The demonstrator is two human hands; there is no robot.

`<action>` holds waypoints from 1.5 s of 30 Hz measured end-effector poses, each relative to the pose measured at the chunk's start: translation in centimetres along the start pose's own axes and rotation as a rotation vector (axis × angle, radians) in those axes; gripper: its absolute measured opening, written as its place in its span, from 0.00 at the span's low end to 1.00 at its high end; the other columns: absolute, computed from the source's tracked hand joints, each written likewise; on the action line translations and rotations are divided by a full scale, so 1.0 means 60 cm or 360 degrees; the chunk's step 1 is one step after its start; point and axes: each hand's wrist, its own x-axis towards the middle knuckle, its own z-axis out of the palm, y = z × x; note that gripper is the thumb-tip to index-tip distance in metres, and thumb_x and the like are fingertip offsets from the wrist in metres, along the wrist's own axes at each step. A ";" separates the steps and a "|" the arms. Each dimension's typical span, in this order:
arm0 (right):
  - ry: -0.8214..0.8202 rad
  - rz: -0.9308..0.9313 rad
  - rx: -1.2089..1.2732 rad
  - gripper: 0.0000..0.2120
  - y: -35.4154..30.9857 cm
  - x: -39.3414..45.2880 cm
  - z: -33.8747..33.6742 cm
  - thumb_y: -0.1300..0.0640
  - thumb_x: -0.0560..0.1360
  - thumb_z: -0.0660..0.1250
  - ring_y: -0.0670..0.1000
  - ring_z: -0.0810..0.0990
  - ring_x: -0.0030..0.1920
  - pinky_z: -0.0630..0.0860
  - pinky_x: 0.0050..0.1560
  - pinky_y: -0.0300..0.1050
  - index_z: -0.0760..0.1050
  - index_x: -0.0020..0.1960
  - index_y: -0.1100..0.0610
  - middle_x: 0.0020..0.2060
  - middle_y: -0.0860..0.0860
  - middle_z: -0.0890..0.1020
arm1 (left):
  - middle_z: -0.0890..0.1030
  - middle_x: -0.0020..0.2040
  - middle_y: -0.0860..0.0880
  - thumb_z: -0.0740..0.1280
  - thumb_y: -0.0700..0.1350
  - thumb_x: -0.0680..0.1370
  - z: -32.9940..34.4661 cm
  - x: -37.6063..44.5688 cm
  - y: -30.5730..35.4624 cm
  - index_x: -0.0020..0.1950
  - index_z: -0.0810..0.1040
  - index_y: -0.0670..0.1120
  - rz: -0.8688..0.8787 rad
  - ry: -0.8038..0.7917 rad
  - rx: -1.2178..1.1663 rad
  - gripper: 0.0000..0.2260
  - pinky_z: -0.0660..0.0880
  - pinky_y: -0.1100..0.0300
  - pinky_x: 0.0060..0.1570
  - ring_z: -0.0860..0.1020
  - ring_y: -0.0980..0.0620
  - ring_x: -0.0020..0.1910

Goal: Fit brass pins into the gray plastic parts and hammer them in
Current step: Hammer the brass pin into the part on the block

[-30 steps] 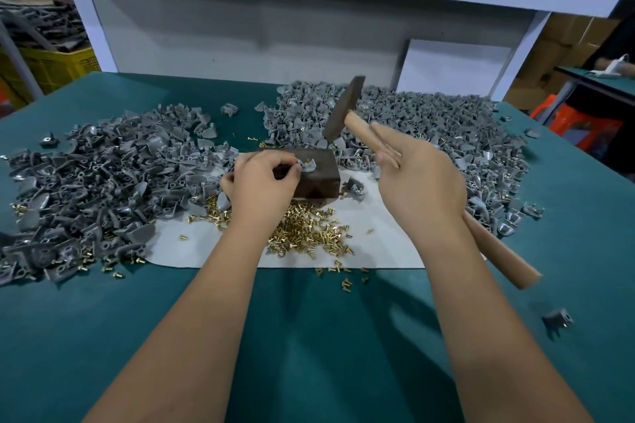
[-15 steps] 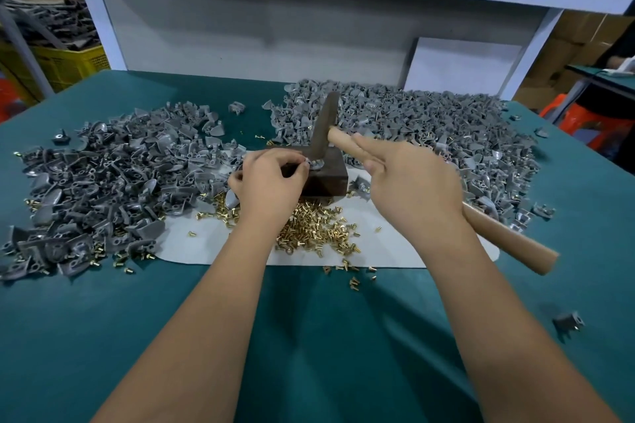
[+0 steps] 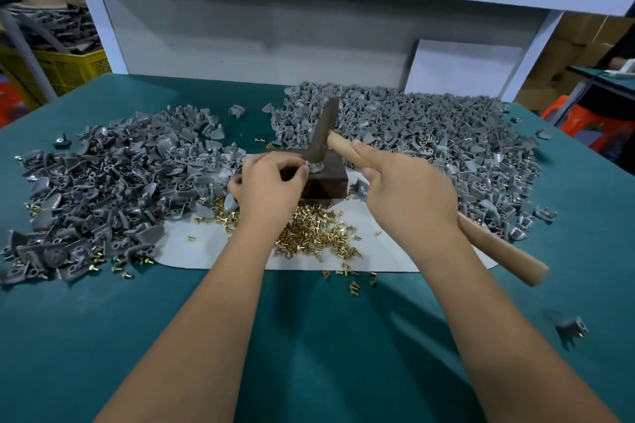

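My left hand point(image 3: 271, 187) pinches a gray plastic part point(image 3: 314, 167) on top of a dark metal block point(image 3: 326, 182). My right hand point(image 3: 409, 194) grips the wooden handle of a hammer point(image 3: 324, 134), index finger stretched along the handle. The hammer's dark head rests down on the part. A heap of loose brass pins point(image 3: 309, 233) lies on a white sheet point(image 3: 395, 251) just in front of the block. Whether a pin sits in the part is hidden by the hammer head.
A pile of gray parts point(image 3: 110, 189) with some brass pins covers the left of the green table point(image 3: 309, 336). A larger gray pile point(image 3: 429, 137) lies at the back right. One stray part point(image 3: 572, 328) lies near the right front. A white shelf frame point(image 3: 103, 10) stands behind.
The hammer came down from a raised position onto the part on the block. My left hand stayed pinching the part.
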 end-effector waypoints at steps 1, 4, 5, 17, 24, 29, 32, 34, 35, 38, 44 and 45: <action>-0.0055 0.0064 0.0079 0.21 0.005 0.005 0.000 0.52 0.80 0.59 0.51 0.71 0.34 0.65 0.28 0.42 0.66 0.69 0.34 0.40 0.48 0.81 | 0.75 0.47 0.67 0.69 0.53 0.77 0.000 0.000 0.000 0.42 0.77 0.64 -0.0008 -0.0003 -0.0004 0.06 0.53 0.54 0.54 0.66 0.57 0.62; -0.0013 0.0307 0.0375 0.17 0.019 0.029 0.007 0.53 0.80 0.59 0.47 0.75 0.34 0.70 0.30 0.41 0.71 0.67 0.40 0.43 0.47 0.82 | 0.74 0.45 0.69 0.69 0.52 0.77 -0.001 0.001 -0.002 0.41 0.76 0.63 -0.0014 -0.0020 -0.0090 0.07 0.56 0.54 0.58 0.66 0.56 0.63; 0.0023 0.0379 0.0431 0.16 0.024 0.036 0.012 0.55 0.80 0.59 0.45 0.73 0.32 0.67 0.29 0.40 0.72 0.66 0.42 0.40 0.46 0.80 | 0.73 0.44 0.69 0.69 0.51 0.77 -0.001 0.002 -0.002 0.40 0.76 0.63 -0.0021 -0.0040 -0.0156 0.08 0.59 0.52 0.62 0.67 0.55 0.63; -0.0202 0.0487 0.0010 0.10 0.045 0.010 0.077 0.53 0.78 0.59 0.56 0.76 0.45 0.70 0.39 0.44 0.77 0.52 0.53 0.41 0.52 0.78 | 0.82 0.52 0.58 0.71 0.46 0.75 0.000 0.013 -0.014 0.47 0.86 0.51 -0.0125 -0.0160 -0.0585 0.04 0.68 0.44 0.66 0.72 0.47 0.64; 0.0088 0.0174 0.0530 0.20 -0.024 0.020 0.092 0.44 0.77 0.61 0.46 0.63 0.54 0.63 0.54 0.44 0.74 0.66 0.48 0.54 0.46 0.72 | 0.82 0.50 0.57 0.70 0.50 0.70 -0.006 0.005 -0.002 0.42 0.84 0.56 -0.0129 -0.0189 -0.0663 0.04 0.71 0.43 0.64 0.74 0.44 0.63; 0.0001 0.0060 0.0598 0.10 -0.041 0.046 0.101 0.44 0.75 0.66 0.51 0.64 0.56 0.62 0.59 0.48 0.80 0.52 0.47 0.53 0.47 0.74 | 0.83 0.51 0.51 0.67 0.53 0.68 -0.013 0.000 0.005 0.45 0.84 0.53 -0.0119 -0.0200 -0.0681 0.10 0.71 0.41 0.64 0.73 0.43 0.63; -0.0167 0.0119 0.0492 0.09 -0.030 0.089 0.090 0.41 0.73 0.69 0.52 0.64 0.55 0.58 0.51 0.48 0.81 0.49 0.44 0.52 0.46 0.78 | 0.80 0.49 0.57 0.69 0.49 0.74 -0.013 0.000 0.006 0.45 0.84 0.54 -0.0109 -0.0184 -0.0625 0.04 0.70 0.42 0.65 0.71 0.45 0.64; -0.0043 0.0395 0.0579 0.12 -0.014 0.122 0.079 0.41 0.73 0.68 0.54 0.66 0.61 0.58 0.54 0.49 0.79 0.54 0.43 0.57 0.47 0.79 | 0.74 0.48 0.64 0.68 0.46 0.77 -0.013 -0.001 0.005 0.45 0.83 0.57 -0.0134 -0.0144 -0.0582 0.06 0.66 0.45 0.68 0.69 0.48 0.64; 0.0062 0.0583 0.0591 0.15 -0.005 0.134 0.076 0.41 0.75 0.66 0.55 0.65 0.65 0.59 0.60 0.51 0.77 0.59 0.45 0.62 0.50 0.76 | 0.72 0.48 0.65 0.68 0.46 0.78 -0.012 0.000 0.004 0.45 0.83 0.57 -0.0149 -0.0143 -0.0570 0.07 0.65 0.45 0.69 0.68 0.49 0.65; 0.0116 0.0916 0.0523 0.28 0.003 0.135 0.082 0.42 0.78 0.61 0.58 0.55 0.74 0.51 0.71 0.59 0.60 0.75 0.50 0.74 0.56 0.60 | 0.71 0.48 0.67 0.67 0.45 0.78 -0.011 0.001 0.003 0.46 0.83 0.57 -0.0152 -0.0171 -0.0547 0.08 0.64 0.47 0.69 0.67 0.51 0.64; 0.0187 0.0567 0.0489 0.27 -0.052 0.057 0.103 0.48 0.75 0.65 0.56 0.54 0.72 0.50 0.71 0.59 0.61 0.72 0.48 0.72 0.54 0.59 | 0.81 0.54 0.55 0.64 0.41 0.79 -0.007 0.004 0.002 0.49 0.83 0.55 -0.0033 -0.0156 -0.0540 0.11 0.68 0.48 0.68 0.72 0.49 0.64; 0.0229 0.0471 0.0492 0.26 -0.064 0.043 0.103 0.49 0.75 0.66 0.56 0.56 0.71 0.51 0.70 0.59 0.64 0.71 0.48 0.70 0.54 0.61 | 0.81 0.55 0.53 0.63 0.41 0.79 -0.009 0.005 0.002 0.51 0.83 0.56 -0.0031 -0.0144 -0.0553 0.12 0.70 0.49 0.66 0.73 0.50 0.63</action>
